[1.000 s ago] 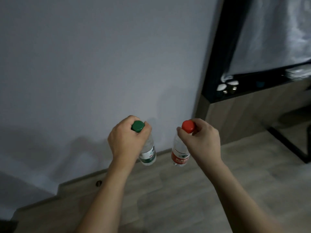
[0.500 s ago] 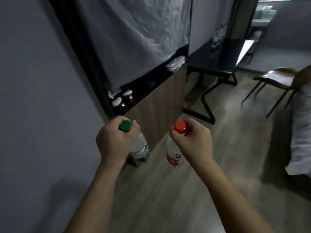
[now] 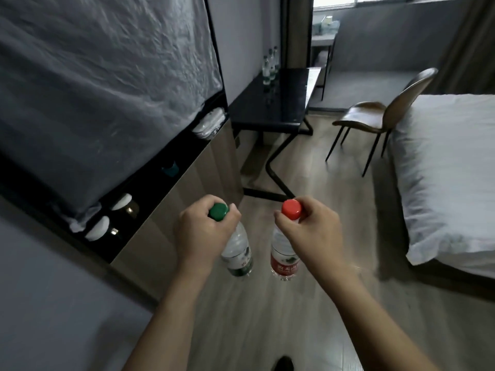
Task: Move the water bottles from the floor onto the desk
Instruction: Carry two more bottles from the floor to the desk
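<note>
Left hand (image 3: 199, 232) clenched round neck of green-capped bottle (image 3: 237, 247), fingers curled just under the cap; btl hanging below the fist, tilted a bit, clear body w/ green-and-white label. Right hand (image 3: 310, 231) gripping red-capped bottle (image 3: 284, 257) the same way, thumb and fingers wrapped at the neck below the cap; red label facing up, btl hanging near upright. Both btls off the wooden floor (image 3: 267, 317), held side by side, close but not touching.

Taking the black desk (image 3: 278, 108) as landmark: both held btls well short of it, nearer the camera, above bare floor in front of its angled black leg. On the desk's far left corner, by the wall, a small cluster of bottles (image 3: 270, 66) already standing upright; count hard to tell. Right of desk, a brown chair (image 3: 375, 116) on thin dark legs, apart from it. Further right of that, a bed (image 3: 444, 167) w/ white bedding. Left of desk, touching or just beside it, a low wood-fronted cabinet (image 3: 184, 188) w/ dark top shelf; white-lidded jars (image 3: 124, 203) on that shelf, and a grey crinkled sheet (image 3: 107, 76) hanging above in a black frame. Behind desk, bright window, details blurred. Dark shoe tip (image 3: 282, 364) at bottom edge, well short of desk.
</note>
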`<state>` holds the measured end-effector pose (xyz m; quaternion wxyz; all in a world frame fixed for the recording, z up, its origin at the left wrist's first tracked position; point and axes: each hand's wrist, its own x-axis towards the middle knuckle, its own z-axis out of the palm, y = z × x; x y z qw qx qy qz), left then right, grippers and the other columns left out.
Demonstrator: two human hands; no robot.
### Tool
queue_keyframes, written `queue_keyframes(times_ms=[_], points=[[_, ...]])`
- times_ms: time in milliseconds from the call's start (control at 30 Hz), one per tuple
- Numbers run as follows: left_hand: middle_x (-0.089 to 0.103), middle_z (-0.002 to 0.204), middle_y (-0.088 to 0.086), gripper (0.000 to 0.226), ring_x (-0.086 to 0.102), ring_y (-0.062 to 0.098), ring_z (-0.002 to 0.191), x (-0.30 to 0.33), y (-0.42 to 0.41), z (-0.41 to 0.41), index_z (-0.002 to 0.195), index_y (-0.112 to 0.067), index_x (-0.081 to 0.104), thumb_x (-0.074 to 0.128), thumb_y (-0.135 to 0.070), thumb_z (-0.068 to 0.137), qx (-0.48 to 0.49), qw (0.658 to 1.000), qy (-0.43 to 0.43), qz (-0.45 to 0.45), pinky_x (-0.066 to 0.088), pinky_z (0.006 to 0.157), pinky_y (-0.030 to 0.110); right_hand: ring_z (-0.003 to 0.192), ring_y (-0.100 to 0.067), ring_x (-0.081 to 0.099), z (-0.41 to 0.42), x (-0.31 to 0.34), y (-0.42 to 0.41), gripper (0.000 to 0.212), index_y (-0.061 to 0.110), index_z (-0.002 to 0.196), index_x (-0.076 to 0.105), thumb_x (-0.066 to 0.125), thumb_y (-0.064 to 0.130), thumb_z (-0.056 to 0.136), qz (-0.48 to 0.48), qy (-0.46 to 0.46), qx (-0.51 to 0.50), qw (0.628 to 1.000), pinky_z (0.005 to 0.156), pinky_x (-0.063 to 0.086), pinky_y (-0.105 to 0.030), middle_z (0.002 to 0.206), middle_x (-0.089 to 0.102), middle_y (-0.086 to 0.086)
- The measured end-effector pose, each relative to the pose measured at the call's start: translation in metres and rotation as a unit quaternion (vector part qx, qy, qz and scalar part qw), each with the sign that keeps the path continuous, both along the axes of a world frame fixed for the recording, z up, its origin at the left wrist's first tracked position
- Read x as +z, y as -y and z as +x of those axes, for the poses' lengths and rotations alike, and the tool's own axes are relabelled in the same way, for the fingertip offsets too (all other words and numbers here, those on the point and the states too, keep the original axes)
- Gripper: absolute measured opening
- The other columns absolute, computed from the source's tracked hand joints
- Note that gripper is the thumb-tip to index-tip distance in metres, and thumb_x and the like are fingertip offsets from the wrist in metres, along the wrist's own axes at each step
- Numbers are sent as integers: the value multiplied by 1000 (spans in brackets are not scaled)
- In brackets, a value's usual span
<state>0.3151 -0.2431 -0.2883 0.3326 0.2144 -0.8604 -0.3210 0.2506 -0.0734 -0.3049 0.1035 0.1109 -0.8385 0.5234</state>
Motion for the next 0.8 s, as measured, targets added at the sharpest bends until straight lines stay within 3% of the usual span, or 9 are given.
queue_keyframes(times_ms=[133, 233, 467, 667, 733, 800], points=[[57, 56, -3, 23, 57, 20, 57, 7, 7, -69, 65, -17, 63, 74, -34, 75, -39, 999, 14, -32, 48, 55, 37, 62, -3, 58, -57, 8, 7, 14, 28, 73, 63, 74, 36, 73, 7, -2, -13, 1000, 58, 50, -30, 62, 61, 13], [57, 55, -5, 26, 57, 16, 56, 15, 13, -122, 65, -18, 62, 67, -42, 73, -57, 998, 2, -26, 47, 54, 34, 65, -1, 60, -103, 14, 5, 13, 28, 76, 65, 73, 38, 74, -10, -17, -37, 999, 57, 52, -28, 64, 62, 14], [59, 58, -6, 22, 59, 15, 59, 18, -1, -236, 67, -21, 64, 71, -39, 76, -85, 996, 1, -33, 49, 55, 35, 70, 1, 61, -207, 16, -22, 13, 31, 78, 64, 74, 37, 75, -24, -8, -91, 996, 66, 57, -33, 70, 64, 15], [58, 54, -7, 21, 59, 10, 63, -4, -30, -351, 64, -21, 63, 75, -34, 76, -95, 995, 11, -26, 36, 48, 13, 69, -2, 61, -317, -3, -56, 12, 28, 77, 65, 75, 35, 74, -31, 8, -103, 994, 69, 55, -39, 69, 64, 13], [58, 54, -5, 21, 59, 13, 61, -4, -45, -394, 64, -19, 64, 76, -30, 77, -107, 994, 14, -28, 40, 52, 16, 69, -3, 62, -359, -4, -69, 12, 27, 77, 66, 75, 34, 74, -40, 9, -94, 995, 69, 55, -40, 69, 65, 13], [60, 57, -5, 19, 59, 12, 58, 3, -58, -436, 66, -20, 66, 76, -31, 78, -118, 992, 35, -37, 49, 58, 30, 69, -3, 62, -400, 0, -80, 13, 28, 77, 65, 75, 36, 74, -40, 6, -91, 995, 68, 55, -39, 69, 65, 14]])
